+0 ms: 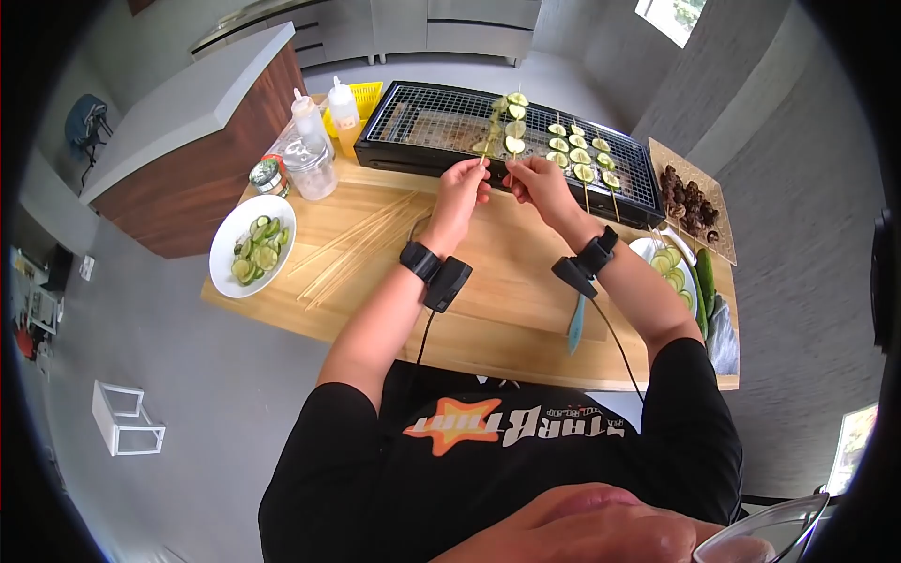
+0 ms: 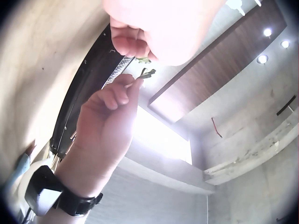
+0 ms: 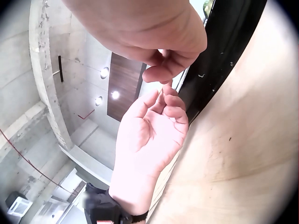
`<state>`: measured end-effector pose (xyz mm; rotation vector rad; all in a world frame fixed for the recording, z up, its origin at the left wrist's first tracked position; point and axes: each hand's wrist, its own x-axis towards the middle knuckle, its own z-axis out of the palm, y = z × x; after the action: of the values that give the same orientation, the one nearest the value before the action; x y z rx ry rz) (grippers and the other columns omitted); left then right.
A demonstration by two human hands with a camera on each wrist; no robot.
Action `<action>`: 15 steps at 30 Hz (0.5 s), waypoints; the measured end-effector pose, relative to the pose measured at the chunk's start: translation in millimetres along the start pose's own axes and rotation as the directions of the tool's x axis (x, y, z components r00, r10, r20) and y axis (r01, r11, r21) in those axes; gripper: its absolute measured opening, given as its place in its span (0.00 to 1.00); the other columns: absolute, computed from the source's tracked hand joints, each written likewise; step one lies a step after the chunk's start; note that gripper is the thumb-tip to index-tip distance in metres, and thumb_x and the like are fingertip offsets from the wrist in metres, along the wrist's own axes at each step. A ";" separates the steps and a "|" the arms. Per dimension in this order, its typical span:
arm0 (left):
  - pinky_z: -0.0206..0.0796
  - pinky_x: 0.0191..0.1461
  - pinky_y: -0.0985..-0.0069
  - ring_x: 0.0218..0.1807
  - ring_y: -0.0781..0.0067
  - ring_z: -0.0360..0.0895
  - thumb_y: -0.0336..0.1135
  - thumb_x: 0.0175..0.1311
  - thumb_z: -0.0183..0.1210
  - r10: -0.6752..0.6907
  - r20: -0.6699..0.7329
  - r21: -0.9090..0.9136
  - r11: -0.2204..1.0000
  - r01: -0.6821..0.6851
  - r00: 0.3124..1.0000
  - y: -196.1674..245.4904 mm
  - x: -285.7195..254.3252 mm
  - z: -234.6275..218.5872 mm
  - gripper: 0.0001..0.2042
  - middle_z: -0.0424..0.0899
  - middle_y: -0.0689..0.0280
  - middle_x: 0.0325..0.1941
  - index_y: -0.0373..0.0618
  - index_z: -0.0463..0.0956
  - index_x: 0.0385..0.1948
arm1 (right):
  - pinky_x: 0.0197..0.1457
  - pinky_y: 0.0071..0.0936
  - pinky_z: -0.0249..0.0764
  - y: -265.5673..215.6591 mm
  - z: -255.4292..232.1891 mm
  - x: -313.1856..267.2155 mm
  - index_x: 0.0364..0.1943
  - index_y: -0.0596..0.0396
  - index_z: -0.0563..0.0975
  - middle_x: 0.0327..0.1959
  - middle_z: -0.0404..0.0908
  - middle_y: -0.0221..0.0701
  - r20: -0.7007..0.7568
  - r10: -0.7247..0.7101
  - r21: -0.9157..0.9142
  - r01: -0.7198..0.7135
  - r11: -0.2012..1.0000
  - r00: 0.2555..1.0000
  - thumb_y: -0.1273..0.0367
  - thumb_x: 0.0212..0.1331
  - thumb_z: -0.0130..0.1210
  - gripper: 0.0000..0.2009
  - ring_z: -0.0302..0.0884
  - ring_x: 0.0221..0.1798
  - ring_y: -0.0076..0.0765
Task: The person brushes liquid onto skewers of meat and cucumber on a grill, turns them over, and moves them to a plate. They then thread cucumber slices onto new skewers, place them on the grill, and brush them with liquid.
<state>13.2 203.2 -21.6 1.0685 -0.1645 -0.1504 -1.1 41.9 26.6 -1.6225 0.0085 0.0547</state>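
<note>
Over the near edge of the black grill [image 1: 413,161], the left hand [image 1: 460,195] pinches the lower end of a skewer with green cucumber slices, partly blurred. Close beside it, the right hand [image 1: 544,186] pinches another skewer, whose cucumber slices [image 1: 515,129] lie in a row above the grill mesh. In the left wrist view the right hand [image 2: 108,116] has thumb and fingertips together beside a bit of green, below the left hand [image 2: 163,28]. The right wrist view has the left hand [image 3: 149,135] palm visible, fingers bent, just under the right hand [image 3: 149,32].
More cucumber skewers [image 1: 582,173] lie on the grill's right part. Bare sticks [image 1: 352,251], a white bowl of slices [image 1: 221,246], a plastic cup [image 1: 313,176] and squeeze bottles [image 1: 343,111] are left. A blue-handled tool [image 1: 576,326], cucumbers [image 1: 705,272] and dark pieces [image 1: 690,202] are right.
</note>
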 end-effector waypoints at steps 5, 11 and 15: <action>0.65 0.29 0.85 0.28 0.86 0.71 0.35 0.66 0.55 0.014 -0.035 0.051 0.999 -0.013 0.999 2.8 -2.0 3.2 0.11 0.76 0.72 0.32 0.38 0.75 0.45 | 0.22 0.14 0.62 4.6 -12.5 9.1 0.30 0.56 0.74 0.23 0.77 0.27 -0.020 0.037 -0.001 -0.037 0.999 0.999 0.62 0.64 0.55 0.12 0.66 0.20 0.16; 0.64 0.27 0.86 0.26 0.86 0.70 0.35 0.65 0.57 0.011 -0.036 0.118 0.993 -0.007 0.999 -8.9 3.2 -5.7 0.12 0.75 0.73 0.28 0.35 0.75 0.43 | 0.25 0.15 0.70 11.8 -16.7 -2.0 0.35 0.59 0.76 0.29 0.81 0.32 0.094 0.201 0.288 -0.220 0.932 0.975 0.64 0.64 0.53 0.11 0.72 0.22 0.18; 0.63 0.27 0.85 0.24 0.86 0.69 0.36 0.65 0.57 0.009 -0.095 0.146 0.989 0.005 0.995 -14.8 6.8 -7.0 0.13 0.75 0.73 0.27 0.35 0.75 0.43 | 0.26 0.14 0.71 12.3 -15.7 -11.3 0.40 0.61 0.75 0.30 0.82 0.32 0.130 0.234 0.285 -0.262 0.922 0.964 0.67 0.65 0.52 0.09 0.73 0.23 0.18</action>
<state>20.6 200.8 -37.5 1.2193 -0.0914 -0.0862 -12.4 25.3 15.5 -1.3047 0.1451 0.3116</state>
